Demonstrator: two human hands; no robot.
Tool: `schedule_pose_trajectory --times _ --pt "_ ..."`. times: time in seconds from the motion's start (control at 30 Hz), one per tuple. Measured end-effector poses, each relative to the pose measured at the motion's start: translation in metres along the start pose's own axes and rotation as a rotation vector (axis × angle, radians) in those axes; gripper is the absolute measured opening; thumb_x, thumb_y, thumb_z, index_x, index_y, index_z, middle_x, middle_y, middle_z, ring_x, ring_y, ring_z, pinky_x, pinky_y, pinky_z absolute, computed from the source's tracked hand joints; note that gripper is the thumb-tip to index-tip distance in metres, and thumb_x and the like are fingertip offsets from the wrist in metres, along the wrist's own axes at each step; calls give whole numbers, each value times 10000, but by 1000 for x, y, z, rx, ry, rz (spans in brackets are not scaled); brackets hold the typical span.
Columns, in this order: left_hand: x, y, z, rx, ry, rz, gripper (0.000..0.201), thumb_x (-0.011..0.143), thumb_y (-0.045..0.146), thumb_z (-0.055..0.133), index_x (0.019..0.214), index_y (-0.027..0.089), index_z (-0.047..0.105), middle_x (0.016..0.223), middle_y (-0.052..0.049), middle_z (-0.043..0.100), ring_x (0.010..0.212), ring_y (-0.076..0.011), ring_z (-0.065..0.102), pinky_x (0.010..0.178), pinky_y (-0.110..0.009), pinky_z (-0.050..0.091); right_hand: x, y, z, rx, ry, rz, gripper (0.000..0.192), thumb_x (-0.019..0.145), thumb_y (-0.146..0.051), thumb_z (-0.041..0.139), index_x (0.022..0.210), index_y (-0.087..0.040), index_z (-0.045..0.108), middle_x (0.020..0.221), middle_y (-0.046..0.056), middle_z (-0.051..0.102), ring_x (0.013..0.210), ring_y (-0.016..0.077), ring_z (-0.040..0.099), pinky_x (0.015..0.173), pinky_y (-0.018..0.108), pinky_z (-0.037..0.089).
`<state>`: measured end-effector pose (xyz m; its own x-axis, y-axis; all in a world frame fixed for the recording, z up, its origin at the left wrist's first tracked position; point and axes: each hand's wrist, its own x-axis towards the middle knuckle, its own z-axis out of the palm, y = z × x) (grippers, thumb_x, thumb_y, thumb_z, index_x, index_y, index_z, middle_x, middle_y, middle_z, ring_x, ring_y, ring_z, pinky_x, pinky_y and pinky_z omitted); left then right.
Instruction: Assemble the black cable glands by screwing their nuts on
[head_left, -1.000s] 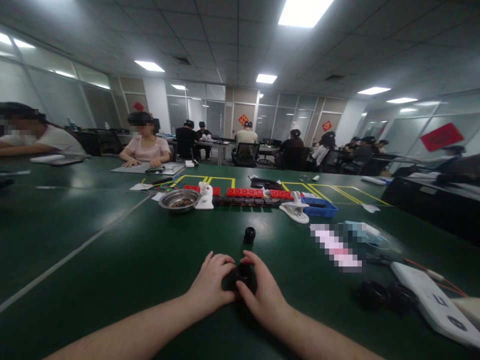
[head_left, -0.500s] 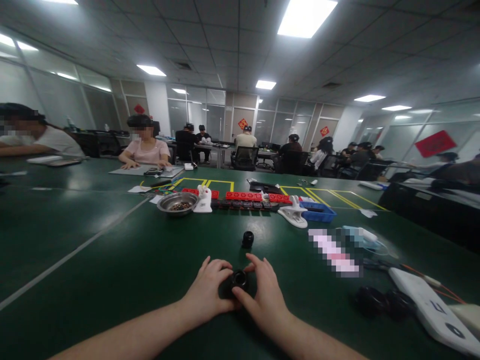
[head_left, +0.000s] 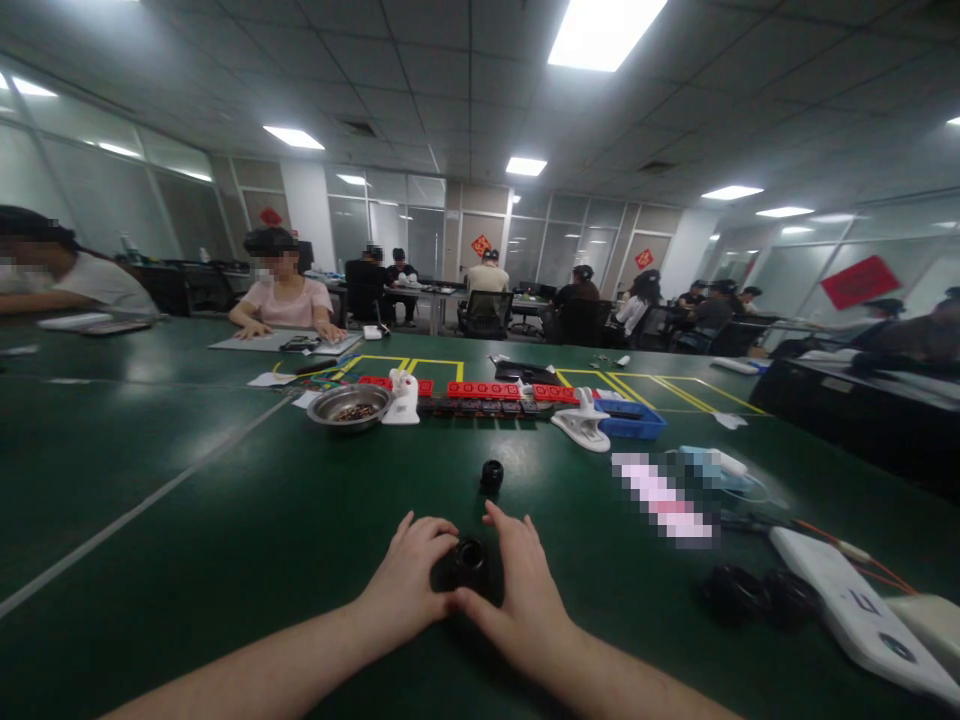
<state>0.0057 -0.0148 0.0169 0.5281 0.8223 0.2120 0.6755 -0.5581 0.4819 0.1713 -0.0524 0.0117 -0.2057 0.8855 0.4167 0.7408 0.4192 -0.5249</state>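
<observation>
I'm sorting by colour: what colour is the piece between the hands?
The piece is black; head view shows it best.

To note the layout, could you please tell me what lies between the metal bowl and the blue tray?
Between the metal bowl and the blue tray, the head view shows two white clips, red strips and a row of black blocks.

The bowl (head_left: pixel 322 405) looks metallic, the black part (head_left: pixel 465 574) glossy, the tabletop (head_left: pixel 285 510) smooth
</observation>
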Motion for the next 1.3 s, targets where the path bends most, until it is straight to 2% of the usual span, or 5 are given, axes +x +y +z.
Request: schedule_pose_trajectory --times 0.2,0.43,0.77,1.0,1.3 --pt "0 -1 1 -10 -5 4 316 604 351 642 898 244 594 997 -32 546 993 -235 479 988 -523 163 2 0 1 26 71 36 574 604 -246 634 1120 -179 392 936 67 532 938 254 491 920 502 300" --pt "1 -4 3 -13 -14 -6 348 604 410 642 903 240 589 1019 -36 538 1005 -245 472 981 -542 149 -1 3 -2 22 16 -85 667 604 -129 487 1233 -174 266 1219 100 421 1164 261 339 1001 551 71" --pt "2 -5 3 -22 -48 -5 341 600 330 642 924 245 583 1019 -33 532 1013 -234 467 996 -529 135 1 -2 0 51 73 10 538 621 -275 617 1105 -169 408 980 86 523 965 253 478 900 469 334" --pt "2 -6 4 -14 -34 2 348 629 424 619 924 243 578 1025 -31 540 1003 -246 477 976 -552 158 0 0 -5 61 29 -100 626 627 -119 482 1216 -190 284 1144 77 482 1110 230 398 1006 529 103" --pt "2 -8 4 -9 -47 6 331 631 385 623 930 250 578 1024 -34 540 997 -235 479 983 -528 165 2 1 0 50 92 15 500 648 -248 592 1101 -186 390 927 64 543 950 243 496 960 518 238"
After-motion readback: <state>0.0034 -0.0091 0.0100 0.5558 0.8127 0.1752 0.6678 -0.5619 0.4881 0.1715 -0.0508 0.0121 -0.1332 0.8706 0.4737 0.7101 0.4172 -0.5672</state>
